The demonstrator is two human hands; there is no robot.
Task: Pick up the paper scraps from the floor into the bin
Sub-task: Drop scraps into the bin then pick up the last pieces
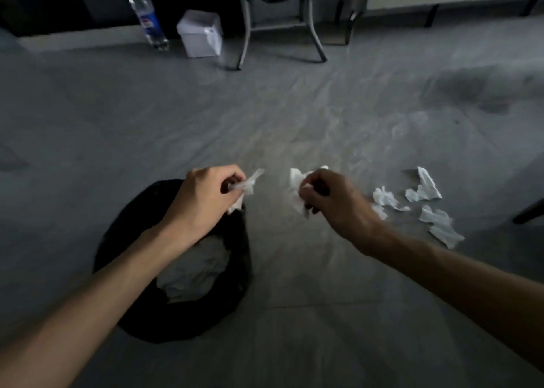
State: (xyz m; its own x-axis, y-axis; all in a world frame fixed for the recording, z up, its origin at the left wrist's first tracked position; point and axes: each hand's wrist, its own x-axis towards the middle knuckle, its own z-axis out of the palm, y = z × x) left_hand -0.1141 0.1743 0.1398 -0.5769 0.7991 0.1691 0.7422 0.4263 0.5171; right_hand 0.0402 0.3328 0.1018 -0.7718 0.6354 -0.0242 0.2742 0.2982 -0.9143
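The left hand [203, 199] pinches a paper scrap [245, 186] over the far rim of the black bin [141, 314], which holds paper. The right hand [332, 202] pinches another crumpled scrap [295, 187] just right of it. Loose scraps [424, 189] lie on the floor [265, 108] to the right.

Grey floor [294, 108], dimly lit, faintly creased like a sheet, with a darker patch at far right. Standing on it at lower left, a black bin [141, 314], white paper inside. Lying loose at right, several torn white paper scraps [424, 187], close together, some touching. Farther back at left, an upright plastic bottle [147, 16] with a blue label, just beside a small white box [200, 34]. Behind those, metal chair legs [318, 43] resting on the same surface.
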